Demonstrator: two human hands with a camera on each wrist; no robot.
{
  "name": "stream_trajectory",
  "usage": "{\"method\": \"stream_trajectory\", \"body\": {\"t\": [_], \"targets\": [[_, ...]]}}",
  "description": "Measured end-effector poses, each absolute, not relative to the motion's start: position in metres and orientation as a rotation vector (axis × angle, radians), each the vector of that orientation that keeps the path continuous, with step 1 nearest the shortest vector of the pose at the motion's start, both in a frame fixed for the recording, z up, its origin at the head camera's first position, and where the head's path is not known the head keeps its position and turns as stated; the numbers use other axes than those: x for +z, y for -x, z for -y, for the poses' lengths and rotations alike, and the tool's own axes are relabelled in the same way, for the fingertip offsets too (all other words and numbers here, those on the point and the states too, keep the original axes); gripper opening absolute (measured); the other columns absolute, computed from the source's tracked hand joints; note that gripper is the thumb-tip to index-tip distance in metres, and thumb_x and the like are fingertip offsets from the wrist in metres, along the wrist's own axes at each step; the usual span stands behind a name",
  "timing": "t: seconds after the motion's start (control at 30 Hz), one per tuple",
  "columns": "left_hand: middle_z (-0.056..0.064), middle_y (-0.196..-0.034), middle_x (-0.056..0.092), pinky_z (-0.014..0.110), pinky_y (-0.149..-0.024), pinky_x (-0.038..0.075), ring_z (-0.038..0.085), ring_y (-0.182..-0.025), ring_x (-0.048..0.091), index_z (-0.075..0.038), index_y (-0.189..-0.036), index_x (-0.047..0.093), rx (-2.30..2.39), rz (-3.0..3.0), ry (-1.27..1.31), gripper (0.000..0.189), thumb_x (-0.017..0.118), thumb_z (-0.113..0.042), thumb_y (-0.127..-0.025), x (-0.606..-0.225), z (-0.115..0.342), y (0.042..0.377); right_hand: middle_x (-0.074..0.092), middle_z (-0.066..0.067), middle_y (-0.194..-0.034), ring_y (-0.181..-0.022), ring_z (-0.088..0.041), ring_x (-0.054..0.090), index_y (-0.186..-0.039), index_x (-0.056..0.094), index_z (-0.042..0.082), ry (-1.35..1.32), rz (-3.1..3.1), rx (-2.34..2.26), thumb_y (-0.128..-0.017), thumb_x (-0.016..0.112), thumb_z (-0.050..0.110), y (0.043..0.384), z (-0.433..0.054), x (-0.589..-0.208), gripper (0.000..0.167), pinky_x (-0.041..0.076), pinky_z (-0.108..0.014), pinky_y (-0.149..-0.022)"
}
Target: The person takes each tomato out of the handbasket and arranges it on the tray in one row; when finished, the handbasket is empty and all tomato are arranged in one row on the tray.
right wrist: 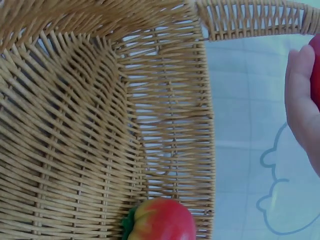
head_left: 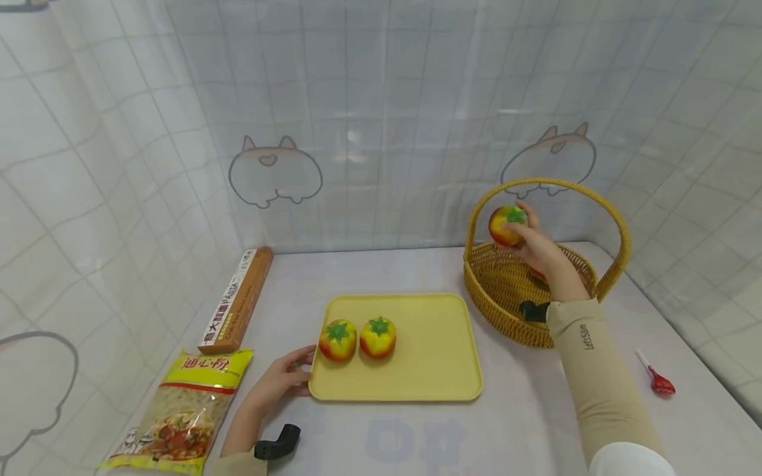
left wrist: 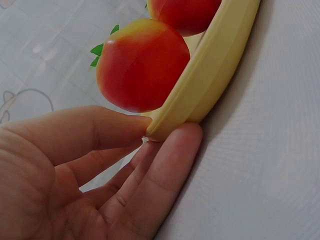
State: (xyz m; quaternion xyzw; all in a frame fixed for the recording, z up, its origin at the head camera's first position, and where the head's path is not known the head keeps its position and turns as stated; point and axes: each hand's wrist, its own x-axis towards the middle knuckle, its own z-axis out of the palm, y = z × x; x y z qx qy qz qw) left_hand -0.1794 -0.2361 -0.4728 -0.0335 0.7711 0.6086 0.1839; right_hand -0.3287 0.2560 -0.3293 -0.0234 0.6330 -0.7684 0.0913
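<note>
I am clamping a tomato-like fruit (head_left: 499, 223) between the fingers of my right hand (head_left: 538, 248), near the far rim of the wicker basket (head_left: 495, 308); slackening early could be dropping it outside. My left hand (head_left: 278, 381) is pinching the yellow tray (head_left: 430, 350).

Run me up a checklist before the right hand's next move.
1. Right hand gripping its red-yellow fruit: ok, fingers around it.
2. Held fruit clear of the wicker basket's handle: cannot tell, depth unclear.
3. Left hand on the yellow tray: ok, pinching its left edge.
4. Two tray fruits leaf-side up: ok.
5. Tray space: ok, right half bare.
6. Wicker basket emptied: not ok, a fruit lies inside.
</note>
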Motion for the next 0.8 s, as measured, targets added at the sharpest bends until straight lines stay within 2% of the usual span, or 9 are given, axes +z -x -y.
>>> {"method": "stream_trajectory", "body": {"t": [0.07, 0.13, 0.27, 0.43, 0.63, 0.8], "targets": [[0.019, -0.126, 0.044, 0.035, -0.074, 0.056, 0.022, -0.082, 0.060, -0.003, -0.140, 0.035, 1.714, -2.177, 0.095, 0.064, 0.062, -0.008, -0.082, -0.473, 0.236, 0.180, 0.000, -0.009, -0.148, -0.131, -0.031, 0.020, -0.144, 0.007, 0.041, 0.087, -1.867, -2.301, -0.092, 0.054, 0.019, 0.327, -0.256, -0.329, 0.073, 0.041, -0.038, -0.100], [0.019, -0.126, 0.044, 0.035, -0.074, 0.056, 0.022, -0.082, 0.060, -0.002, -0.140, 0.035, 1.711, -2.179, 0.091, 0.064, 0.062, -0.008, -0.082, -0.473, 0.236, 0.180, -0.001, -0.009, -0.148, -0.132, -0.031, 0.017, -0.144, 0.010, 0.040, 0.101, -1.835, -2.322, -0.092, 0.054, 0.018, 0.326, -0.256, -0.329, 0.071, 0.042, -0.038, -0.099], [0.019, -0.125, 0.044, 0.034, -0.074, 0.056, 0.021, -0.083, 0.060, -0.003, -0.140, 0.035, 1.714, -2.175, 0.094, 0.064, 0.062, -0.008, -0.083, -0.473, 0.236, 0.179, 0.005, -0.008, -0.142, -0.124, -0.026, 0.028, -0.143, 0.011, 0.039, 0.117, -1.774, -2.352, -0.089, 0.055, 0.002, 0.322, -0.255, -0.328, 0.079, 0.050, -0.032, -0.089], [0.018, -0.124, 0.044, 0.034, -0.074, 0.056, 0.022, -0.083, 0.060, -0.003, -0.140, 0.036, 1.715, -2.175, 0.100, 0.064, 0.062, -0.008, -0.083, -0.473, 0.236, 0.179, 0.014, -0.005, -0.131, -0.115, -0.021, 0.033, -0.144, 0.002, 0.035, 0.170, -1.744, -2.360, -0.085, 0.049, -0.014, 0.315, -0.254, -0.325, 0.090, 0.051, -0.030, -0.086], [0.018, -0.124, 0.045, 0.034, -0.073, 0.056, 0.021, -0.081, 0.059, -0.003, -0.140, 0.036, 1.709, -2.193, 0.108, 0.063, 0.062, -0.008, -0.082, -0.473, 0.236, 0.179, 0.022, -0.006, -0.131, -0.120, -0.025, 0.034, -0.145, 0.002, 0.023, 0.223, -1.798, -2.318, -0.087, 0.052, -0.007, 0.308, -0.249, -0.329, 0.082, 0.048, -0.036, -0.092], [0.018, -0.123, 0.045, 0.034, -0.073, 0.056, 0.021, -0.081, 0.059, -0.003, -0.140, 0.037, 1.706, -2.201, 0.116, 0.063, 0.062, -0.008, -0.082, -0.474, 0.235, 0.179, 0.028, -0.007, -0.128, -0.108, -0.021, 0.052, -0.144, 0.005, 0.017, 0.258, -1.816, -2.268, -0.090, 0.054, 0.002, 0.301, -0.243, -0.334, 0.074, 0.044, -0.041, -0.094]]}}
